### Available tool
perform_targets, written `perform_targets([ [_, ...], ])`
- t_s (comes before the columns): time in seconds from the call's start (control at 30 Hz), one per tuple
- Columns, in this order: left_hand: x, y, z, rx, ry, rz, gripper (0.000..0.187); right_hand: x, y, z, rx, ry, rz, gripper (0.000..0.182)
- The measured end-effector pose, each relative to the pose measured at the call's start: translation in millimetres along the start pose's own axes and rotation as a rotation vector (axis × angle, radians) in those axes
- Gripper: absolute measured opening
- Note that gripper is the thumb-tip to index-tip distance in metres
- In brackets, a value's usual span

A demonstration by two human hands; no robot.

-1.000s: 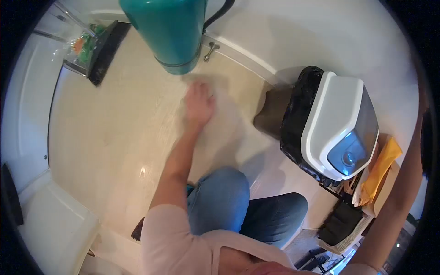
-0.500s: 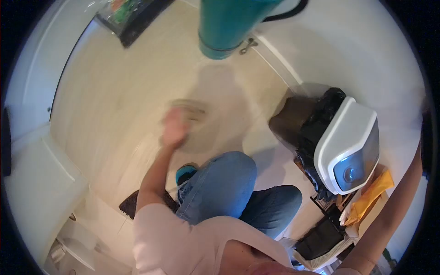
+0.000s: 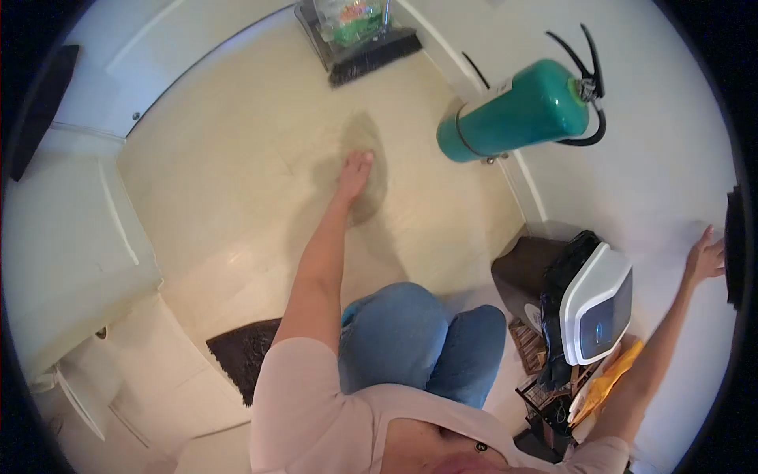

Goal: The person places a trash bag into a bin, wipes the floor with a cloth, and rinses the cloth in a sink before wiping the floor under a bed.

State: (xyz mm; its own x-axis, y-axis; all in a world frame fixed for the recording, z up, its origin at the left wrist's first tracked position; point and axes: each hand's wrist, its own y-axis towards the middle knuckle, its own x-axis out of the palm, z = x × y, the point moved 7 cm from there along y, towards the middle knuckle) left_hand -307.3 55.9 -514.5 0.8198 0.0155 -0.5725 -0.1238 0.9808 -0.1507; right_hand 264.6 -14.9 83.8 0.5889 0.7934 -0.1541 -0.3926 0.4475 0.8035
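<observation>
My left hand (image 3: 356,175) reaches far out low over the pale floor (image 3: 237,150), fingers curled and pointing down. A grey-tan oval patch spreads around and beneath it; I cannot tell what, if anything, the fingers grip. At the far right, my right hand (image 3: 703,256) rests against the white wall (image 3: 655,182) with its fingers apart, close beside a dark object (image 3: 735,249) at the edge of the view. Holding nothing visible, that arm stretches out past the bin.
A teal fire extinguisher (image 3: 513,114) is by the wall. Behind stand a broom (image 3: 375,57) and dustpan (image 3: 314,35). A white-lidded bin (image 3: 596,304) with a black bag sits right of my knees, near a yellow-orange item (image 3: 612,383). A dark mat (image 3: 245,355) lies at left.
The view has shifted, bringing the whole extinguisher, the broom and my right hand into sight. My left hand, blurred by motion before beside a brownish streak, now shows sharply and farther forward.
</observation>
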Motion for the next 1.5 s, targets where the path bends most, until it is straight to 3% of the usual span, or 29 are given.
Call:
perform_targets([
  [0.03,0,10,6,0.014,-0.348,-0.085,0.044,-19,6,-19,0.095,-0.053,-0.02,0.06],
  [0.07,-30,15,-1,0.001,-0.127,0.036,0.041,-52,16,-61,0.19,-0.104,-0.04,0.053],
  [0.1,-69,15,-19,-0.015,0.097,0.157,0.039,-96,21,-126,0.227,0.555,0.014,0.06],
  [0.13,-91,13,-58,-0.031,0.383,0.346,0.041,-109,-4,-177,0.383,0.827,-0.127,0.055],
  [0.17,-119,5,-80,-0.218,0.637,0.376,0.046,-120,-23,-260,0.39,0.844,-0.725,0.051],
  [0.2,-139,-7,-112,-0.366,0.706,0.444,0.051,-147,-57,-343,0.257,0.721,-1.33,0.048],
  [0.23,-153,-21,-114,-0.381,0.717,0.406,0.053,-164,-77,-427,0.032,1.502,-1.2,0.053],
  [0.27,-167,-33,-113,-0.402,0.729,0.364,0.054,-165,-120,-503,-0.027,1.553,-1.262,0.059],
  [0.3,-169,-37,-116,-0.394,0.766,0.354,0.055,-151,-179,-572,0.241,1.548,-1.305,0.065],
  [0.33,-167,-36,-118,-0.389,0.802,0.346,0.055,-145,-234,-628,0.239,1.367,-1.459,0.068],
  [0.4,-161,-29,-122,-0.38,0.826,0.348,0.055,-155,-250,-697,0.086,1.221,-1.502,0.067],
  [0.5,-162,-27,-124,-0.365,0.84,0.348,0.055,-120,-237,-737,-0.058,0.913,-1.141,0.061],
  [0.57,-162,-24,-123,-0.365,0.875,0.35,0.054,-32,-230,-741,-0.006,0.866,-1.048,0.056],
  [0.6,-162,-22,-124,-0.372,0.876,0.329,0.054,15,-210,-730,0.116,0.954,-1.096,0.053],
  [0.63,-162,-21,-124,-0.386,0.874,0.313,0.054,61,-201,-729,0.023,0.894,-1.086,0.051],
  [0.7,-160,-21,-125,-0.411,0.861,0.283,0.054,122,-191,-726,0.177,0.838,-1.045,0.05],
  [0.8,-169,-19,-121,-0.412,0.832,0.258,0.053,80,-193,-748,0.242,0.797,-0.986,0.047],
  [0.87,-169,-16,-122,-0.405,0.807,0.279,0.053,-12,-191,-779,0.038,0.922,-0.852,0.042],
  [0.9,-171,-15,-124,-0.403,0.799,0.282,0.052,-57,-185,-793,0.05,1.206,-0.931,0.039],
  [0.93,-170,-17,-126,-0.398,0.791,0.274,0.052,-115,-160,-811,-0.169,1.37,-1.096,0.039],
  [0.97,-169,-18,-127,-0.39,0.781,0.267,0.052,-154,-159,-826,-0.065,1.67,-1.508,0.037],
  [1.03,-171,-20,-129,-0.386,0.755,0.274,0.051,-218,-117,-828,-0.533,1.89,-0.853,0.033],
  [1.13,-165,-18,-132,-0.394,0.736,0.264,0.051,-152,-133,-851,-0.485,1.579,-1.712,0.047],
  [1.2,-171,-23,-134,-0.4,0.692,0.267,0.051,-109,-164,-821,-0.465,1.294,-1.08,0.054],
  [1.23,-172,-25,-130,-0.393,0.638,0.274,0.052,-95,-164,-796,-0.446,1.236,-1.019,0.053],
  [1.3,-187,-32,-134,-0.33,0.431,0.274,0.056,-63,-201,-758,-0.337,1.107,-1.109,0.051],
  [1.4,-245,-100,-215,-0.41,0.264,0.542,0.061,-54,-221,-760,-0.101,1.028,-1.13,0.052],
  [1.43,-255,-108,-217,-0.477,0.401,0.532,0.062,-57,-215,-766,-0.013,0.998,-1.109,0.052],
  [1.5,-282,-118,-226,-0.598,0.68,0.506,0.064,-91,-197,-820,-0.057,1.012,-1.052,0.05],
])
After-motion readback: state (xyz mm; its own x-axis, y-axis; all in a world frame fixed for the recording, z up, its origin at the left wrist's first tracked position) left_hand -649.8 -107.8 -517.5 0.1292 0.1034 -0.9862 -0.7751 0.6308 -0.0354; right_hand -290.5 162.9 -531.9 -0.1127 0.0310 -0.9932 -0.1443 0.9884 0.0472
